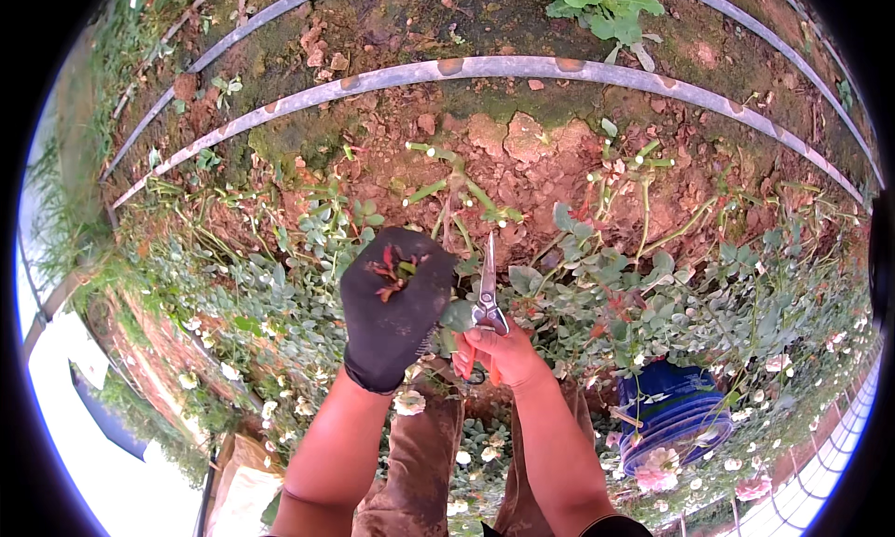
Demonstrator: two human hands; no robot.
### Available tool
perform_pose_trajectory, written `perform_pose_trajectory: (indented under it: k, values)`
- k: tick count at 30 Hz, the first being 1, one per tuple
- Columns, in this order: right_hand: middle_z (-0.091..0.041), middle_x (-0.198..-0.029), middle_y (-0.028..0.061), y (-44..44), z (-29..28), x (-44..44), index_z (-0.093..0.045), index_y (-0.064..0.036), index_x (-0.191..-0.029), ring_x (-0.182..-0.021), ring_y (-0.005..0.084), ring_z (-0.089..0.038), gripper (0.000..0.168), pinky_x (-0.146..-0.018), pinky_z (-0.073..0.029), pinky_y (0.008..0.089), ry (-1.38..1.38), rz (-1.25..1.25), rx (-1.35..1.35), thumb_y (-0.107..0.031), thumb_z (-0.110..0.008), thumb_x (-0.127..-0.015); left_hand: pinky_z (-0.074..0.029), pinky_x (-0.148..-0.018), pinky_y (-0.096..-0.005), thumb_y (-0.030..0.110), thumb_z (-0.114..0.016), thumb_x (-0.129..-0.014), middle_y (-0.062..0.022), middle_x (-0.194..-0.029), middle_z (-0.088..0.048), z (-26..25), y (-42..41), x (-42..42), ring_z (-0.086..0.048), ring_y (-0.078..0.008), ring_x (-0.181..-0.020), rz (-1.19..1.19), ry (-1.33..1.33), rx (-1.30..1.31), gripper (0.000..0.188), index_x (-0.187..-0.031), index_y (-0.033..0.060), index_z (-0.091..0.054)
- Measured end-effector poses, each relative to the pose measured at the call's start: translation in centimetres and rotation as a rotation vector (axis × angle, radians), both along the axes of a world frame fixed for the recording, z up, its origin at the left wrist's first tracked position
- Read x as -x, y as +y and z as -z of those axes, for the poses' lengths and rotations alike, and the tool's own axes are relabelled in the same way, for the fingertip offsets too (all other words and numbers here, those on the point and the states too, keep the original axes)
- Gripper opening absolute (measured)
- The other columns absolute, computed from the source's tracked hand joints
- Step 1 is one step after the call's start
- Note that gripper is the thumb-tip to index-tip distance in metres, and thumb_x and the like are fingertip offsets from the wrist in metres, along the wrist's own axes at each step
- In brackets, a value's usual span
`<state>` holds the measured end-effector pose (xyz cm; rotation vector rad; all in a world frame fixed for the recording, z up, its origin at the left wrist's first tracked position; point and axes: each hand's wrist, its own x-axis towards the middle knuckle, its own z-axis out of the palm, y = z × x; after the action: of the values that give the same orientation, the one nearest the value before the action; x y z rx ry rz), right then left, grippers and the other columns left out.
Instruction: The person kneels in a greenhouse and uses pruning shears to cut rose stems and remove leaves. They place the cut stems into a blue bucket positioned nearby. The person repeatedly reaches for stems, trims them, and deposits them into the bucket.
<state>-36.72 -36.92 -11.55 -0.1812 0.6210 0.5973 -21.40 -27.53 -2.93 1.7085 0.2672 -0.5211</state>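
Note:
My left hand wears a black glove and is closed around a small sprig of reddish and green rose leaves, which pokes out of the fist. Bare, my right hand grips the orange handles of metal pruning snips; their blades point up the picture and look closed. Just beyond the snips stands a rose plant with cut green stems in the reddish soil. A broad green leaf lies between the two hands.
Grey irrigation pipes curve across the soil beyond the plants. Leafy rose stems with pale flowers surround my legs. A blue bucket lies tilted at the lower right. More cut stems stand to the right, and a leafy weed grows at the top.

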Motion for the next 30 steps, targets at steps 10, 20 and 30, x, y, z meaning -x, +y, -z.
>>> perform_pose_trajectory:
  k: [10,20,30]
  values:
    - [-0.056,-0.075,0.0053,-1.6,-0.9,0.0,-0.056,-0.001,-0.108,-0.067,0.0180,-0.057,0.035,-0.065,-0.049,0.0356,-0.045,0.134,-0.061,-0.028,-0.064,-0.088,-0.051,-0.069,-0.0312,0.020,-0.070,-0.079,-0.0098,-0.090,-0.070,0.0,-2.1,-6.7,-0.066,-0.0168,-0.074,0.883,-0.184,-0.530,0.029,-0.104,0.0051,-0.066]
    - [-0.058,-0.079,0.0076,-2.3,-0.8,0.6,-0.055,0.000,-0.112,-0.071,0.0204,-0.060,0.040,-0.068,-0.051,0.0348,-0.047,0.048,-0.050,-0.031,-0.064,-0.088,-0.049,-0.061,-0.0307,0.017,-0.064,-0.082,-0.0077,-0.071,-0.066,1.8,-2.2,-9.9,-0.063,-0.0167,-0.062,0.787,-0.334,-0.734,0.012,-0.084,0.0051,-0.067]
    - [-0.061,-0.086,0.0091,-3.7,-0.8,1.1,-0.054,0.003,-0.118,-0.079,0.0234,-0.065,0.046,-0.073,-0.054,0.0370,-0.062,-0.152,-0.017,-0.032,-0.062,-0.089,-0.046,-0.062,-0.0276,0.008,-0.061,-0.085,-0.0090,-0.084,-0.064,-0.1,7.6,-1.2,-0.059,-0.0129,-0.073,0.197,0.299,0.013,0.010,-0.087,-0.0017,-0.059]
